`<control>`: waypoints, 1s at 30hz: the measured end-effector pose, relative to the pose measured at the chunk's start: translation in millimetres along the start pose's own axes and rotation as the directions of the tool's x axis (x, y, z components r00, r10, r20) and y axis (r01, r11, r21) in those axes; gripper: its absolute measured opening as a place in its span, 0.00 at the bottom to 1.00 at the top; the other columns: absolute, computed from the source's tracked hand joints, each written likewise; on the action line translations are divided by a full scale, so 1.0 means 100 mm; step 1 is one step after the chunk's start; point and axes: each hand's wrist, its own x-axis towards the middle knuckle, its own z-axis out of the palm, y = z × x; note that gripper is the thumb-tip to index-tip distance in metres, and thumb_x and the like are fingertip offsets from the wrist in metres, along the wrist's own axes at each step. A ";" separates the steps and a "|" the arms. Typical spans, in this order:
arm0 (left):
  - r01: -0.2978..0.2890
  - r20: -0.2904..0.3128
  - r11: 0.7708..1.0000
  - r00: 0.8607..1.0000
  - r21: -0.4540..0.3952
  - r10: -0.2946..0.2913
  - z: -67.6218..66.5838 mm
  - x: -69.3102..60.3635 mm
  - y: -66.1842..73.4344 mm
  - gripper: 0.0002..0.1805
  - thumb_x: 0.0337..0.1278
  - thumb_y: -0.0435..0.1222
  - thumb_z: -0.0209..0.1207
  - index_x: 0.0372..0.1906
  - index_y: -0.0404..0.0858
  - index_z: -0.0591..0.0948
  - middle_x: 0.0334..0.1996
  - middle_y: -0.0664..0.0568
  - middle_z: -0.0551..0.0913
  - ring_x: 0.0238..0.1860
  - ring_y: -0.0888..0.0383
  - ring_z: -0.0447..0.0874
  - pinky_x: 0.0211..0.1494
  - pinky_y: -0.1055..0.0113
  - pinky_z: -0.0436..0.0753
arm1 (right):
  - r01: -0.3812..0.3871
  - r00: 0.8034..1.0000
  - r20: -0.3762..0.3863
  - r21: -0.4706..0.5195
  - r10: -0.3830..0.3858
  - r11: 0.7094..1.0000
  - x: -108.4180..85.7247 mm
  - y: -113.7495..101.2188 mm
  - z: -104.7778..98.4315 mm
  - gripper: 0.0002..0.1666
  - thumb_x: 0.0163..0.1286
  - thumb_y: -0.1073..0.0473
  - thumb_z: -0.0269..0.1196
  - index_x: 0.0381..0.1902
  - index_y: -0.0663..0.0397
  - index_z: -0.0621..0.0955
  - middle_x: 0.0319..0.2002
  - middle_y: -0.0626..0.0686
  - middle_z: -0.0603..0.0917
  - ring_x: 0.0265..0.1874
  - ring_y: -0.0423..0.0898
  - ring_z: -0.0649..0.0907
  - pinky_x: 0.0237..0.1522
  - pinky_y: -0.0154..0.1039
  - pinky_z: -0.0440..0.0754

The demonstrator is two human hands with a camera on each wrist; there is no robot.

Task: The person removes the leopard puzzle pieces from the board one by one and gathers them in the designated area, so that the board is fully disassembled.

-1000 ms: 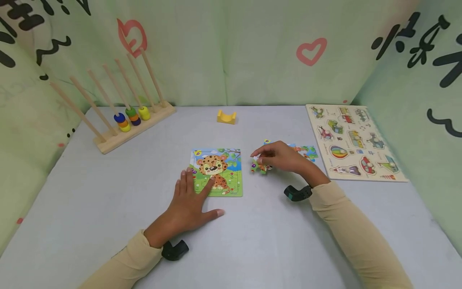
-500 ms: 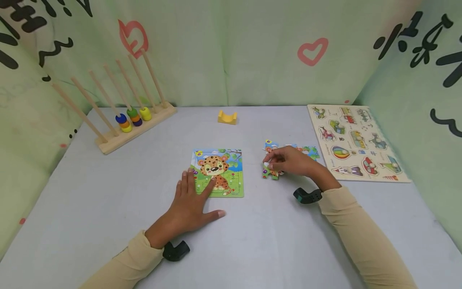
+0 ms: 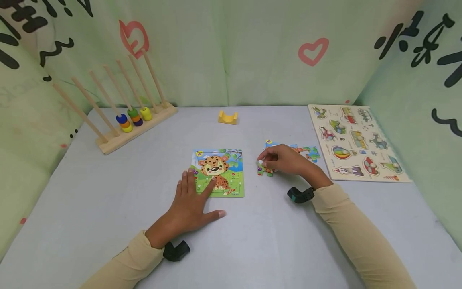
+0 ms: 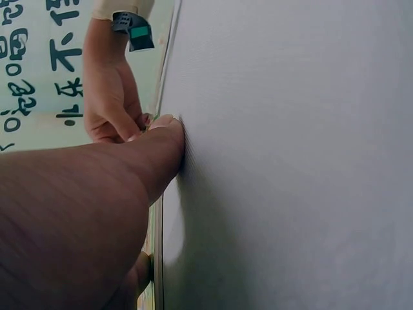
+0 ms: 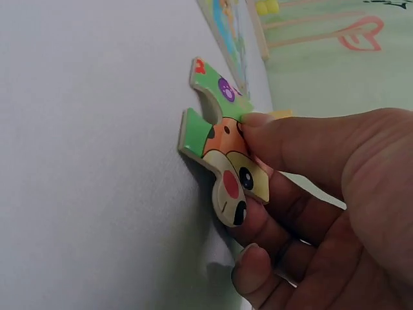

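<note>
My left hand lies flat, fingers spread, on the lower left of a square leopard picture board. In the left wrist view its thumb rests against the white tabletop. To the right of the board, my right hand pinches a jigsaw piece between thumb and fingers. Green, with an orange animal face and a purple paw mark, the piece is tilted just above the table. Behind that hand lie more jigsaw pieces, partly hidden by it.
A wooden peg rack with a few coloured rings stands at the back left. A yellow curved block sits at the back middle. On the right lies a wooden picture board with vehicle and toy shapes. Printed curtains enclose the table.
The right hand, holding the jigsaw piece throughout, first shifted right and then came slightly back to the left. The left hand stays in place on the leopard board.
</note>
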 end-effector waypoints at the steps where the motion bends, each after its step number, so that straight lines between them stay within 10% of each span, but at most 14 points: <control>1: 0.000 0.000 1.000 1.000 -0.001 0.000 0.00 0.00 0.00 0.52 0.52 0.68 0.56 0.78 0.50 0.53 0.73 0.28 0.28 0.72 0.32 0.21 0.71 0.40 0.38 | -0.006 1.000 0.000 -0.006 0.006 1.000 0.00 0.00 0.00 0.10 0.70 0.66 0.61 0.47 0.60 0.83 0.28 0.49 0.82 0.27 0.46 0.77 0.33 0.41 0.75; 30: -0.086 -0.015 0.996 0.996 0.021 0.087 0.02 -0.01 0.04 0.50 0.59 0.63 0.55 0.78 0.43 0.51 0.75 0.32 0.31 0.74 0.38 0.23 0.70 0.39 0.35 | 0.009 0.987 -0.155 -0.154 -0.033 0.988 -0.03 -0.06 -0.02 0.12 0.68 0.67 0.60 0.47 0.60 0.85 0.40 0.54 0.84 0.37 0.49 0.78 0.38 0.44 0.74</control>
